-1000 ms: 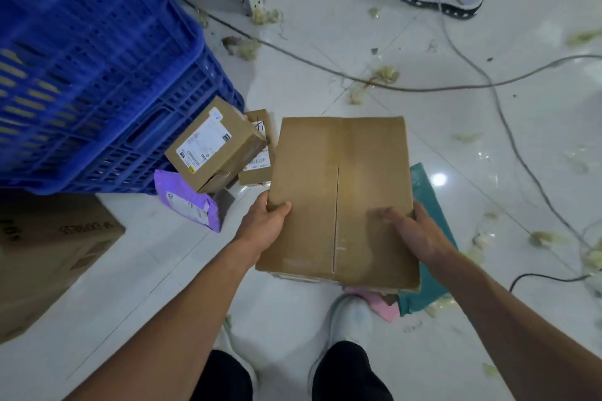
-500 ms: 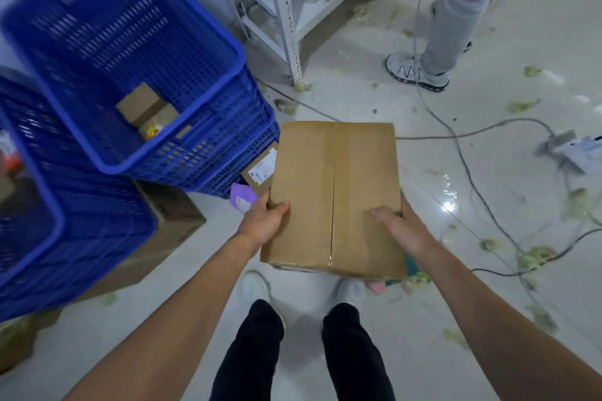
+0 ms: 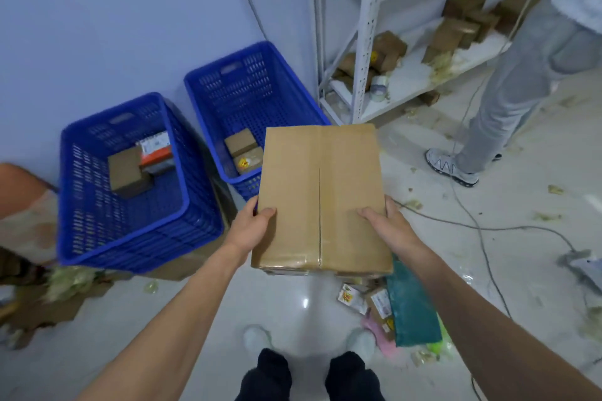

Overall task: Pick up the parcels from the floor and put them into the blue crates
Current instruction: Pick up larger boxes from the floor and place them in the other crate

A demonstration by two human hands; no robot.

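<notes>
Though still aloft, box (image 3: 321, 195) now higher

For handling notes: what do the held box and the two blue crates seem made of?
The box looks like cardboard: matte brown, taped seam down the middle. The left crate and right crate are probably moulded plastic: uniform blue, slotted lattice walls.

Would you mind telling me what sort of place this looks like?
Probably a parcel storeroom: blue crates holding small boxes, a white metal rack stacked with cartons, and mailers lying on the floor.
</notes>
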